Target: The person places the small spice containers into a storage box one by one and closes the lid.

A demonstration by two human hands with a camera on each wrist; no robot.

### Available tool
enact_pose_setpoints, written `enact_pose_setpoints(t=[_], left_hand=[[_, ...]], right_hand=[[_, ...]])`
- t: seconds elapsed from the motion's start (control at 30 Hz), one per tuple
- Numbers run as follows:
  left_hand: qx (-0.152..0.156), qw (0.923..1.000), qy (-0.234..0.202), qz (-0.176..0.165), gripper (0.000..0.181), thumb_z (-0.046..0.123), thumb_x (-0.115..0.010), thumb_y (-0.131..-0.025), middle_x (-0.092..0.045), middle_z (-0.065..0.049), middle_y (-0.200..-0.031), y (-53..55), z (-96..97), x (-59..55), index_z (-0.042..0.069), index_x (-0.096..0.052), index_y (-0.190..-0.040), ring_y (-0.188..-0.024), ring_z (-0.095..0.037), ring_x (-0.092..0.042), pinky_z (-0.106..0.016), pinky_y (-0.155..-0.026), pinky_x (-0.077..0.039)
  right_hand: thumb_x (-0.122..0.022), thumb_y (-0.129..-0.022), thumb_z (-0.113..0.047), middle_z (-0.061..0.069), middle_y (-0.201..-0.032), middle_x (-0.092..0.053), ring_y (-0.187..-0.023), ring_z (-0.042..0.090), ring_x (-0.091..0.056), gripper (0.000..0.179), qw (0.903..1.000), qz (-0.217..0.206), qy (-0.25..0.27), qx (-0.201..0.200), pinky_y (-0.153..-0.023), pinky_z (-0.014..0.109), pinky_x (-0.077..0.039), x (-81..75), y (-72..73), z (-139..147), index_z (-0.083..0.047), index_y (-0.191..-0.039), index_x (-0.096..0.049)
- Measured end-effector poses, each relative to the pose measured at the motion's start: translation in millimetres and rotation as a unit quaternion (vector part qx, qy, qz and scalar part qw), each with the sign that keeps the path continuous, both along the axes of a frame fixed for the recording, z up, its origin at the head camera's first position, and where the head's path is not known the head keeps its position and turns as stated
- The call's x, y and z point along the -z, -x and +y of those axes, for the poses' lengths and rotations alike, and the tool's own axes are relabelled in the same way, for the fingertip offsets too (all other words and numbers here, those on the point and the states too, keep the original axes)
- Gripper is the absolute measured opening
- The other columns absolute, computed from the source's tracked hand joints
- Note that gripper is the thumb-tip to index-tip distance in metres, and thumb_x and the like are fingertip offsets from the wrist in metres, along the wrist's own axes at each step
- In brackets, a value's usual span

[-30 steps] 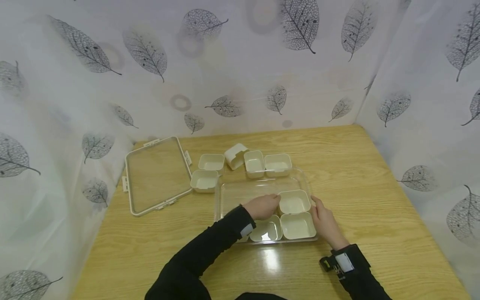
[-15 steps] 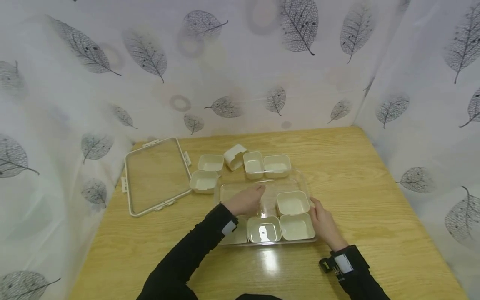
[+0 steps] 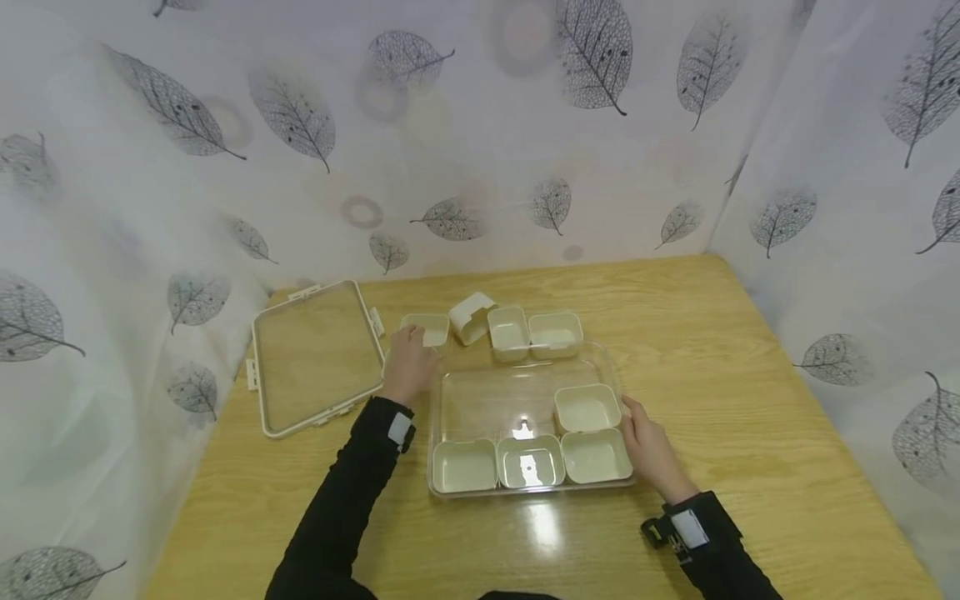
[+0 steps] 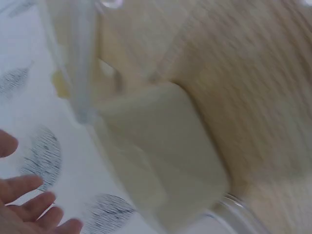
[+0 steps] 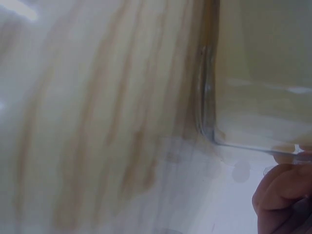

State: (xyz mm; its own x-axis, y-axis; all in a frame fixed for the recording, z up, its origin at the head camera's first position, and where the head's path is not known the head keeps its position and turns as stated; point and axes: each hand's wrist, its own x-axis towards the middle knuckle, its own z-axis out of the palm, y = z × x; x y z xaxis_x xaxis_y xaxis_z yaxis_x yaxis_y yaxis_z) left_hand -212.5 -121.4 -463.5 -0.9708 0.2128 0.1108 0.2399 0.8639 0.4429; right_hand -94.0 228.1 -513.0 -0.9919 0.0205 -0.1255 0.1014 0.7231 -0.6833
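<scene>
A clear plastic storage box [image 3: 495, 375] lies on the table with several cream plastic bins in it: a front row and one bin [image 3: 588, 408] behind the row's right end. At the box's right wall, my right hand [image 3: 651, 446] grips the edge; the right wrist view shows its fingers [image 5: 280, 190] curled by the corner. My left hand [image 3: 410, 367] reaches over a loose bin left of the box, mostly hiding it in the head view. The left wrist view shows that hand's fingers [image 4: 29, 209] apart and relaxed, beside a blurred cream bin [image 4: 165, 151].
Several loose cream bins stand behind the box, among them a bin tipped over [image 3: 472, 318], a narrow bin [image 3: 508, 333] and a wider bin [image 3: 555, 335]. A clear lid [image 3: 318, 358] with a cream rim and side latches lies at the left. Leaf-printed curtains [image 3: 480, 167] surround the table.
My left hand has let go of the bin at the right rear and moved left across the box to the loose bins. The right hand has stayed at the box's right edge.
</scene>
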Motion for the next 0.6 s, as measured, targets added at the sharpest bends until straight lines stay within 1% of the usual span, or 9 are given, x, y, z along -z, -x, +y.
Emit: enact_pose_setpoints(t=[0.03,0.07,0.1,0.17,0.27,0.37,0.5,0.6], left_hand=[[-0.019,0.9997,-0.016,0.001,0.042,0.012,-0.053,-0.084,-0.033,-0.029,-0.128,1.8,-6.1,3.9,-0.014,-0.046,-0.117,-0.120,-0.039,-0.027,-0.044,-0.099,-0.025],[-0.026,0.9993,-0.021,0.014,0.043,0.011,-0.054,-0.083,-0.033,-0.031,-0.127,3.4,-11.5,7.2,-0.016,-0.047,-0.114,-0.120,-0.041,-0.027,-0.045,-0.099,-0.023],[-0.050,0.9977,-0.045,0.012,0.049,0.014,-0.054,-0.082,-0.032,-0.032,-0.128,4.3,-15.8,10.1,-0.018,-0.042,-0.118,-0.121,-0.040,-0.026,-0.043,-0.100,-0.022],[-0.059,0.9973,-0.043,0.012,0.051,0.015,-0.055,-0.083,-0.032,-0.033,-0.127,5.3,-22.9,15.6,-0.019,-0.040,-0.118,-0.120,-0.040,-0.026,-0.043,-0.101,-0.021],[-0.056,0.9979,-0.029,0.013,0.049,0.014,-0.052,-0.084,-0.033,-0.036,-0.123,3.3,-28.5,19.8,-0.022,-0.040,-0.115,-0.118,-0.043,-0.028,-0.044,-0.100,-0.021],[-0.055,0.9979,-0.032,-0.011,0.048,0.013,-0.049,-0.086,-0.033,-0.036,-0.123,0.5,-28.7,21.1,-0.023,-0.039,-0.116,-0.117,-0.044,-0.029,-0.045,-0.100,-0.022],[-0.058,0.9970,-0.036,-0.037,0.049,0.014,-0.049,-0.086,-0.032,-0.034,-0.125,-1.9,-27.6,22.5,-0.021,-0.038,-0.118,-0.118,-0.043,-0.029,-0.046,-0.099,-0.024],[-0.065,0.9972,-0.018,-0.033,0.048,0.016,-0.049,-0.086,-0.036,-0.033,-0.123,-2.8,-28.8,27.3,-0.018,-0.040,-0.118,-0.115,-0.043,-0.033,-0.047,-0.096,-0.028]], right_hand=[[-0.029,-0.095,-0.010,0.019,-0.084,-0.055,-0.064,0.020,-0.050,0.040,1.0000,0.002,-0.001,0.000,-0.049,0.028,-0.039,0.3,-0.2,-0.2,0.009,-0.130,-0.027],[-0.029,-0.095,-0.009,0.020,-0.085,-0.055,-0.064,0.020,-0.050,0.040,1.0000,0.005,-0.002,0.000,-0.049,0.028,-0.039,0.5,-0.3,-0.4,0.010,-0.130,-0.028],[-0.029,-0.095,-0.009,0.022,-0.087,-0.055,-0.064,0.021,-0.050,0.039,1.0000,0.009,-0.002,-0.001,-0.049,0.028,-0.039,0.9,-0.5,-0.4,0.010,-0.130,-0.028],[-0.029,-0.095,-0.008,0.025,-0.089,-0.055,-0.064,0.021,-0.050,0.039,0.9999,0.012,-0.001,-0.001,-0.049,0.028,-0.039,1.4,-0.8,0.0,0.011,-0.129,-0.028],[-0.029,-0.095,-0.009,0.026,-0.093,-0.055,-0.066,0.021,-0.051,0.040,0.9999,0.011,-0.001,0.001,-0.050,0.028,-0.039,2.2,-0.9,0.5,0.010,-0.130,-0.028],[-0.029,-0.095,-0.010,0.026,-0.093,-0.055,-0.066,0.021,-0.051,0.040,1.0000,0.008,-0.002,0.003,-0.050,0.028,-0.040,2.5,-1.0,0.9,0.010,-0.130,-0.028],[-0.030,-0.096,-0.010,0.029,-0.098,-0.054,-0.066,0.021,-0.051,0.039,0.9999,0.013,-0.002,0.002,-0.050,0.028,-0.040,2.5,-1.0,0.4,0.010,-0.130,-0.028],[-0.030,-0.096,-0.010,0.030,-0.098,-0.054,-0.066,0.021,-0.052,0.039,0.9999,0.014,-0.001,0.002,-0.050,0.028,-0.040,3.2,-0.8,-0.1,0.009,-0.130,-0.028]])
